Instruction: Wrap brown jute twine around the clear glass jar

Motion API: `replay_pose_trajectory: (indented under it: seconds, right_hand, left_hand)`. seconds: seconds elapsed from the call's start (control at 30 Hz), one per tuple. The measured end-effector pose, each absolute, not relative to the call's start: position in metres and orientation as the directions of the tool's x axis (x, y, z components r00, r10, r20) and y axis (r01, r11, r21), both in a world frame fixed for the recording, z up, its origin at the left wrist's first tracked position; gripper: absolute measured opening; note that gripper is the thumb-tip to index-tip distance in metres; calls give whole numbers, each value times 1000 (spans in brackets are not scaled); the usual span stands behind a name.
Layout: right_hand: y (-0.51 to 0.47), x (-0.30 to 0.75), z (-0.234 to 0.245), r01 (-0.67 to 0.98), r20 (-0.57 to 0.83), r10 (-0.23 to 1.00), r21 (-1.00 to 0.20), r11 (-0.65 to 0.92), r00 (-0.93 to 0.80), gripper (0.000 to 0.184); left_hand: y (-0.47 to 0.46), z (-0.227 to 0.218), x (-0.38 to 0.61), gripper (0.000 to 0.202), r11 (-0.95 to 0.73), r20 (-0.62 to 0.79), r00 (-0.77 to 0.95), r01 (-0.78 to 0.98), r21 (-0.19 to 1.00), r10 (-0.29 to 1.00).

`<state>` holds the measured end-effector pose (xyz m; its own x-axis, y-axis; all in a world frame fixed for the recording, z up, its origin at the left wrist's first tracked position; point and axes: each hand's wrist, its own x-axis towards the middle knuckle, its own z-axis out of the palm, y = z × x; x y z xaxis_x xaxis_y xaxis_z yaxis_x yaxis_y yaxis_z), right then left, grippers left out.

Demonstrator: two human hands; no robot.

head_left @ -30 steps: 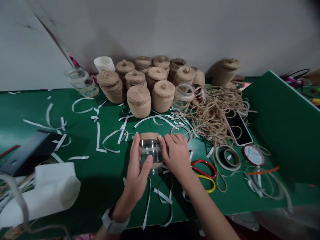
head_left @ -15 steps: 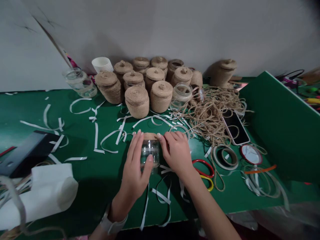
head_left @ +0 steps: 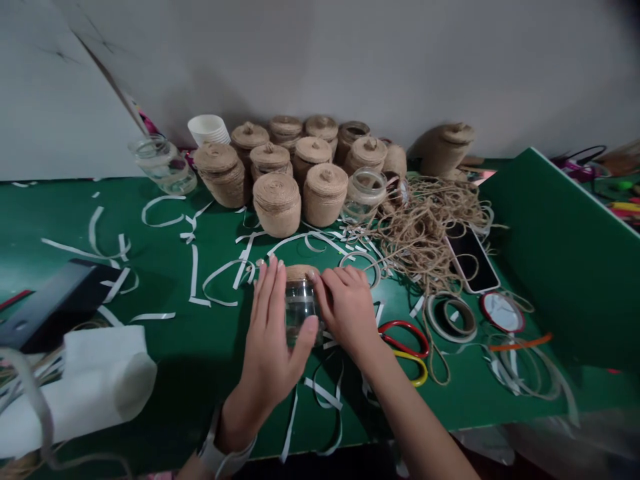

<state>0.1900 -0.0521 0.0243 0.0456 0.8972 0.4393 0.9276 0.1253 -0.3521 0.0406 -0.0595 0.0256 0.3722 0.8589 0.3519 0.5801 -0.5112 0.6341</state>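
A small clear glass jar (head_left: 300,303) stands on the green table (head_left: 200,347), its top band wrapped in jute twine. My left hand (head_left: 273,333) cups its left side, fingers stretched up along the glass and thumb pressed on the front. My right hand (head_left: 345,310) presses against its right side with the fingers curled at the twine band. Both hands grip the jar together.
Several twine-covered jars (head_left: 277,203) stand in rows at the back with a bare glass jar (head_left: 365,193) and paper cups (head_left: 209,128). Loose twine (head_left: 425,230), a phone (head_left: 470,257), tape rolls (head_left: 453,319), scissors (head_left: 407,343), white paper strips (head_left: 195,270) and a white roll (head_left: 95,383) lie around.
My left hand has slid further round the front of the jar, covering more glass. My right hand shifted slightly left along the twine band.
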Motion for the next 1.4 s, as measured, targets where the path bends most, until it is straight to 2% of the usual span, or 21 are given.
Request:
replay_pose_trajectory:
  seconds: [0.07,0.17,0.43,0.5,0.63,0.7,0.8,1.13,1.2,1.3,1.4]
  right_hand:
    - [-50,191,25,929,469,882,-344,135,45,36]
    - [-48,192,26,935,485,873,-330,130,50,37]
    - [-49,185,24,930,411,909,-355,97,62,35]
    - [-48,183,25,930,411,909,-355,99,60,37]
    - [-47,178,27,932,423,906,-339,131,26,35]
    - [-46,176,28,933,431,902,-327,146,10,34]
    - [-44,176,30,936,455,891,-318,151,11,33]
    - [-47,178,30,945,452,891,-303,122,30,37]
    - [-49,178,32,950,449,893,-288,120,23,36]
    - [-50,178,36,960,438,899,-256,117,8,34]
    - [-49,179,38,962,425,905,-240,127,-13,32]
  left_hand:
    - [-56,26,43,71,-509,310,409,594,624,858]
    - [-55,22,45,62,-478,271,410,579,661,871]
    - [-61,14,33,57,-285,157,269,548,786,950]
    - [-62,17,28,57,-318,187,274,592,741,943]
    - [-62,28,27,63,-495,357,346,671,553,868]
    - [-60,31,30,66,-542,361,405,657,525,840]
    - [-57,30,32,66,-534,324,425,637,557,845]
    - [-66,17,32,59,-361,220,307,549,754,926]
    - [-68,20,34,58,-374,223,317,574,729,922]
    - [-67,27,37,61,-456,262,377,654,604,888]
    - [-64,29,40,67,-544,316,445,636,548,838]
